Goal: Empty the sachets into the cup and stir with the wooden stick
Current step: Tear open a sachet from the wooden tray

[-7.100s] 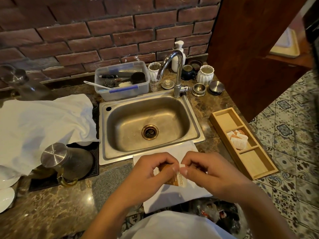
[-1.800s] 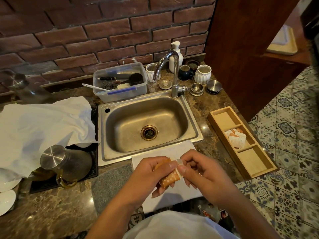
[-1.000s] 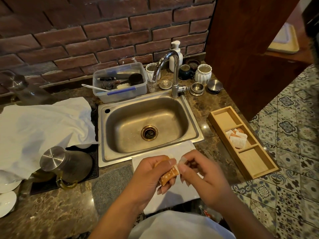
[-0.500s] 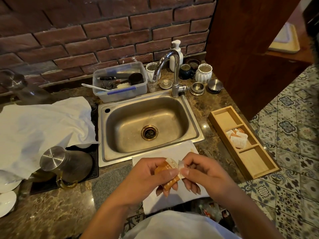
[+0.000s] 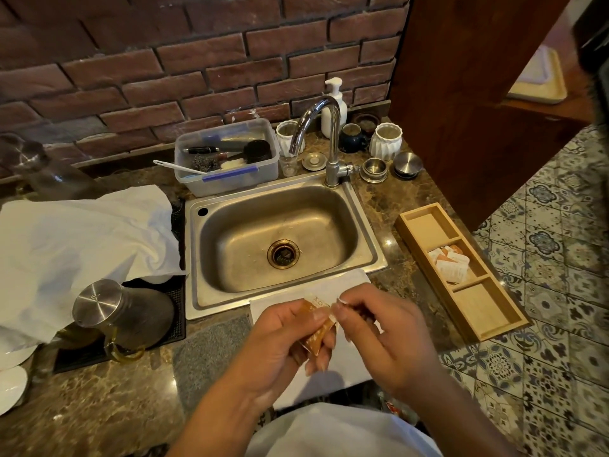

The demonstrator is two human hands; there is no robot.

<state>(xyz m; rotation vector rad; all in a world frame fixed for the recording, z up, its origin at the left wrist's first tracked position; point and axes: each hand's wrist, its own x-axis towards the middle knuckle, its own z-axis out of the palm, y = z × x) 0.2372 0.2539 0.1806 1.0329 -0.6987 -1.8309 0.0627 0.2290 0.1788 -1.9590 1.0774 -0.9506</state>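
Head view, nearest: we see our left hand [image 5: 280, 344] gripping a small orange paper sachet [image 5: 318, 331], fingers curled round its body.
Right hand [image 5: 379, 338]: thumb and forefinger pinch the sachet's top edge, so both hands meet on it.
Beneath the hands: a white paper napkin [image 5: 349, 282] lies on the brown marble counter [image 5: 99, 407].
Near left: a glass carafe with a steel lid [image 5: 122, 311] stands on a black mat.
Right: a long wooden tray [image 5: 487, 311] holds more sachets [image 5: 449, 263] in its middle compartment.
Middle: a stainless steel sink [image 5: 280, 239], chrome tap [image 5: 329, 140] behind it.
Far: a clear plastic tub [image 5: 230, 159] and a white fluted ceramic cup [image 5: 385, 141] sit by the red brick wall [image 5: 197, 61].
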